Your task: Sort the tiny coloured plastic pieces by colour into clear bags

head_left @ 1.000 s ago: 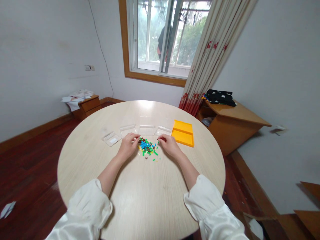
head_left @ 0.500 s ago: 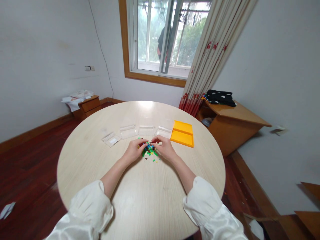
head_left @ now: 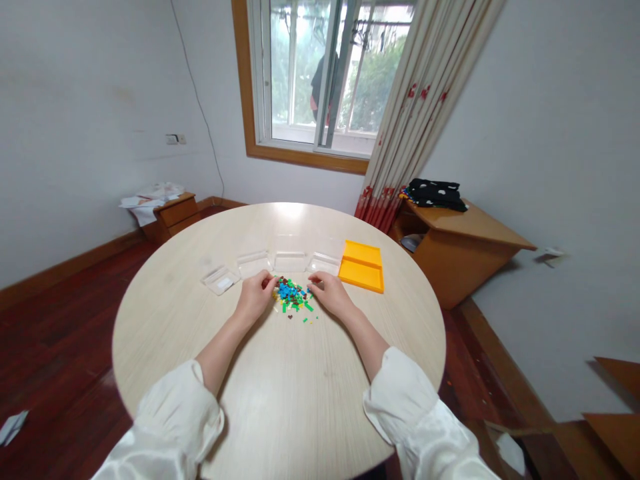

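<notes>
A small pile of tiny coloured bricks, blue, green, brown and yellow, lies on the round pale wooden table. My left hand rests at the pile's left edge, fingers curled and pinched at the bricks. My right hand sits at the pile's right edge, fingers also curled in toward the pieces. What either hand pinches is too small to make out. Both arms wear white sleeves.
Behind the pile stand several clear plastic trays, one further left, and a yellow tray at the right. A wooden cabinet with dark cloth stands right of the table; a low drawer unit stands far left.
My hands drew together over the pile half a second ago, then parted again to its two sides. The bricks now lie slightly more gathered. The view shifted a little.
</notes>
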{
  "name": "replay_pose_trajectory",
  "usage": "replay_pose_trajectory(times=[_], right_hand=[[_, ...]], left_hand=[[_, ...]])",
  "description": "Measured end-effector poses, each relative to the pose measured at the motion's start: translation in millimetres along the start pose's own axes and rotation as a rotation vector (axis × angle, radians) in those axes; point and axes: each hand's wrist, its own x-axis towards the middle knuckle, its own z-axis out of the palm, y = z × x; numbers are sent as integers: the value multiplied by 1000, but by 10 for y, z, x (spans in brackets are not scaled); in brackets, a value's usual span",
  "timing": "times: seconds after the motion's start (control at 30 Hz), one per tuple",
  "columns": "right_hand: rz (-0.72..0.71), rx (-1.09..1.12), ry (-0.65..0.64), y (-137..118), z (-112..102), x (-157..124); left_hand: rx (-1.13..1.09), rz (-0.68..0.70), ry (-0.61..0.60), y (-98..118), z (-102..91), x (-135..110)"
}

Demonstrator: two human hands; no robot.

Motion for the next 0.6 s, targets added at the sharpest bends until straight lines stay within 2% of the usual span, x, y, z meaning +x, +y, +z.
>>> replay_pose_trajectory(times=[0.1, 0.2, 0.3, 0.4, 0.5, 0.6], right_hand=[[-28, -54, 47, -7, -105, -86], [-104, -176, 41, -37, -320, -310], [-123, -342, -117, -79, -545, -639], [-148, -446, -267, -128, -642, -946], [-133, -494, -406, -164, -588, -1135], [-113, -511, -472, -175, -499, -1202]], left_hand=[[94, 67, -30, -13, -106, -54], [238, 291, -174, -61, -312, -221], [476, 394, -327, -145, -563, -498], [598, 481, -476, -228, -737, -790], [645, 516, -579, -287, -768, -994], [663, 505, -607, -322, -718, -1080]])
